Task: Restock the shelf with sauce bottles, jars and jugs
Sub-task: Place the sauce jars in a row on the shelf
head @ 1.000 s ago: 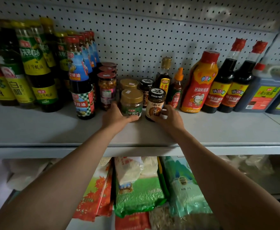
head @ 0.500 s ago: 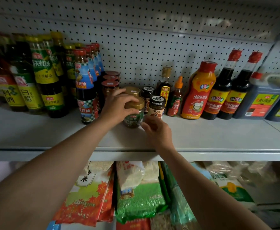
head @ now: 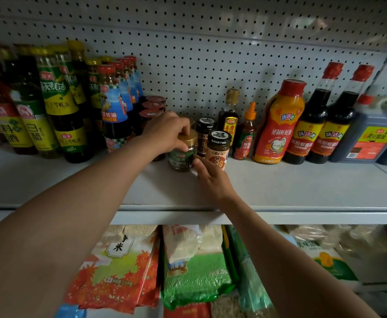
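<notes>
While left hand point(head: 167, 131) grips gold-lidded jar point(head: 183, 149) | right hand point(head: 212, 177) fingertips touch it (label unreadable)

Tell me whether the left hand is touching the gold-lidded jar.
Touching. The head view shows the left hand with its fingers curled over the gold-lidded jar, gripping around the lid.

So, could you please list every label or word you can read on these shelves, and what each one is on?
"白醋": yellow label of the vinegar bottle.
"料酒": yellow label of the bottle left of it.
"上等蚝油": green-labelled bottle.
"味达": two dark soy bottles.
"米": rice bag on the lower shelf.
Jar under the left hand, other jars, jug: too small or blurred.
</notes>
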### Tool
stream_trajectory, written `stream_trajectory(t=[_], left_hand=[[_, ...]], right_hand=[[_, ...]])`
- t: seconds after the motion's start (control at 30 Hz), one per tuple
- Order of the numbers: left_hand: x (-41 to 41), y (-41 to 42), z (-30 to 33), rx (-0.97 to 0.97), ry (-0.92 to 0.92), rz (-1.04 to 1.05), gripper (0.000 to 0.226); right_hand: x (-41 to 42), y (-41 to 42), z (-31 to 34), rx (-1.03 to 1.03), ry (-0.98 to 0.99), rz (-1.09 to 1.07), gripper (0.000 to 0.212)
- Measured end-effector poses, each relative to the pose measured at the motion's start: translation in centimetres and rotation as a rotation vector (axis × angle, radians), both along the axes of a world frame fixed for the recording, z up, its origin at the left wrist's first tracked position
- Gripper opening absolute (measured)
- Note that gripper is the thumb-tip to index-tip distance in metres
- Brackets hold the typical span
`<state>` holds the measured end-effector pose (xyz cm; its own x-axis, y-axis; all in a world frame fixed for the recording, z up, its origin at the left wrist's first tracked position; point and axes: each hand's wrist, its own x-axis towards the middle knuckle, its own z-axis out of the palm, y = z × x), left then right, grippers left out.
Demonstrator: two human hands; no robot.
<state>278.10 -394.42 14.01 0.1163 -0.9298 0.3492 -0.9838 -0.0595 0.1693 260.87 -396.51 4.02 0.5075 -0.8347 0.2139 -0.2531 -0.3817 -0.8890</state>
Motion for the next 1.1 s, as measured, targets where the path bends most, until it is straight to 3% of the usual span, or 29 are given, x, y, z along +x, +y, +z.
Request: stream_trajectory(t=[0.13,0.3,0.43,0.6,0.77,0.97,1.1], left_hand=[[0.3,-0.1,0.2,0.007,-0.034,0.001,0.044],[0.1,-0.5,0.6,0.035,-0.128,0.025,0.045],[0.1,-1.1,1.0,0.08,-0.152,0.046,0.046],[0.5,-1.9,1.1,0.1,-0.156,0.054,0.045],[1.0,-2.7,1.1,0.116,-0.148,0.063,0.045],[1.5,-3.8,1.3,0.134,-0.139,0.087,0.044],[1.8,-4.7,1.5,0.159,-0.148,0.108,0.044]], right_hand=[[0.1,0.1,0.0,0.066,-0.072,0.03,0.045],[0.9,0.2,-0.3,0.103,-0.037,0.065,0.077],[1.3,0.0,0.0,0.146,-0.025,0.079,0.08],[2.0,-0.5,0.1,0.205,-0.008,0.074,0.11],[2.6,-0.9,0.2,0.225,0.019,0.069,0.115],[3.1,-1.5,0.2,0.199,0.063,0.057,0.094],[3.3,-2.0,-0.4,0.161,0.067,0.053,0.094]])
